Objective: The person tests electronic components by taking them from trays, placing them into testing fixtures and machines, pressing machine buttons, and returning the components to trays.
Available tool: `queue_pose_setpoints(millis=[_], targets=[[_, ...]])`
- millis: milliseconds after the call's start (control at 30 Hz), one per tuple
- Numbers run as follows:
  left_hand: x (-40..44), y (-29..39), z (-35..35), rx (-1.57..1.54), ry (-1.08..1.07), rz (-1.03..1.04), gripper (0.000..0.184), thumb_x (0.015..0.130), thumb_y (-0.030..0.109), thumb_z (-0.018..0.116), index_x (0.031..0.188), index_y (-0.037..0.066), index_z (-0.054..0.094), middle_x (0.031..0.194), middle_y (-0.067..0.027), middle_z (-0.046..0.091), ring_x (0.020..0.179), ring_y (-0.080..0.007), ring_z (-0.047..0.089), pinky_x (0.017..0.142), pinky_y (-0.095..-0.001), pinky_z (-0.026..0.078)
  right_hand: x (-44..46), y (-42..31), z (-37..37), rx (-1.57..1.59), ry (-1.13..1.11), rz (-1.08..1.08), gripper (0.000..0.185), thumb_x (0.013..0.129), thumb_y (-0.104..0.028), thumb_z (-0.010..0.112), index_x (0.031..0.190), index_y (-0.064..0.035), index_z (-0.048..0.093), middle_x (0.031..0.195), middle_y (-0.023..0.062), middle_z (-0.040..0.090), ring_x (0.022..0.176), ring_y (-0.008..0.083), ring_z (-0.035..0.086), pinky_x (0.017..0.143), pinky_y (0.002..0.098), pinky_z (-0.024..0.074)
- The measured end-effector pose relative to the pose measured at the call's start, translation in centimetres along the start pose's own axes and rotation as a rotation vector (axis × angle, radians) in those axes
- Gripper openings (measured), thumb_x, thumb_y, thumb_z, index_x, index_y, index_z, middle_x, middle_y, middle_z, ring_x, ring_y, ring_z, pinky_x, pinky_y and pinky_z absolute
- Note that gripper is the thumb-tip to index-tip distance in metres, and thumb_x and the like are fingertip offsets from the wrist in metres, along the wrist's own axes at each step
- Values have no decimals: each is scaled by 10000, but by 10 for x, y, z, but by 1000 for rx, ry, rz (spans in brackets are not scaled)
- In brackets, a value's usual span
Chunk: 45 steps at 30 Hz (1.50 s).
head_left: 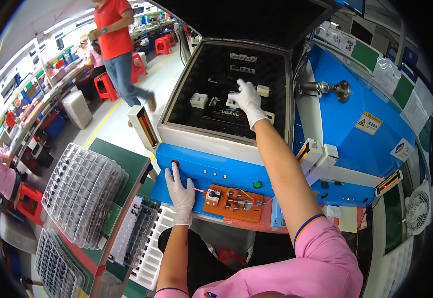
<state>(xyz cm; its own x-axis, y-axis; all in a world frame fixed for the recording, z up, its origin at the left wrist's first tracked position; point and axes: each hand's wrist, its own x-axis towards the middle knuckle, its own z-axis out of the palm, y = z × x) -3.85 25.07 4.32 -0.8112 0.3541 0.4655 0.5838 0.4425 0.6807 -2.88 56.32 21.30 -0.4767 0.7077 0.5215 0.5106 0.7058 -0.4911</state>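
Observation:
My left hand (pixel 180 194), in a white glove, lies at the blue front panel (pixel 216 161) with a fingertip on the red button (pixel 175 163); its fingers are spread. Inside the open machine, my right hand (pixel 247 102), also gloved, reaches over the dark bed (pixel 186 116). Its fingers are at a white block (pixel 232 101) near the middle; whether they grip it is too small to tell. Another white block (pixel 199 100) sits to the left, and a small pale one (pixel 263 90) is just right of the hand. Metal pieces (pixel 242 57) lie toward the back.
An orange fixture (pixel 233 203) with a clamp rests below the panel. Stacked clear trays (pixel 83 188) stand at left, beside a white tray (pixel 153 248). The raised dark lid (pixel 246 20) hangs over the bed. A person in red (pixel 114 39) is in the aisle.

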Motion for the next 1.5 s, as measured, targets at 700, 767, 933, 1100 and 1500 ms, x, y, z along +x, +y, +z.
queue_pose_setpoints(millis=[700,767,933,1100,1500], targets=[[4,-13,5,-2,-61,46,699,780,13,537,1434,125,318,903,-144,547,870,-320,530,815,-400,428,-254,35,-99,-413,-357,-408,396,814,-109,606,1193,-7,547,844,115,586,718,217,633,566,336,510],[6,-13,-6,-9,-71,43,677,785,17,532,1425,113,334,914,-146,555,880,-328,535,811,-404,430,-256,36,-103,-308,-327,-413,408,812,-40,581,1214,-8,520,821,98,585,690,195,614,556,311,503],[-4,19,-64,-352,-356,-95,605,838,46,575,1404,98,367,1084,-119,593,955,-209,577,874,-320,448,-303,11,-131,491,-448,-188,456,809,-50,608,1259,-61,537,902,71,588,708,137,588,651,264,494],[-74,106,-119,-1015,-956,-341,526,883,81,612,1346,-37,394,1185,-99,590,1099,-146,534,927,-262,429,-355,-17,-112,1257,-374,-14,445,801,-36,601,1240,-32,527,1128,55,569,843,144,569,704,263,482],[-56,45,-212,-186,-424,302,309,787,56,680,1094,84,654,898,-71,657,906,-209,600,855,-326,459,-416,23,-89,1104,-865,72,386,801,-60,612,1182,-12,578,1170,91,562,939,145,585,822,266,466]])
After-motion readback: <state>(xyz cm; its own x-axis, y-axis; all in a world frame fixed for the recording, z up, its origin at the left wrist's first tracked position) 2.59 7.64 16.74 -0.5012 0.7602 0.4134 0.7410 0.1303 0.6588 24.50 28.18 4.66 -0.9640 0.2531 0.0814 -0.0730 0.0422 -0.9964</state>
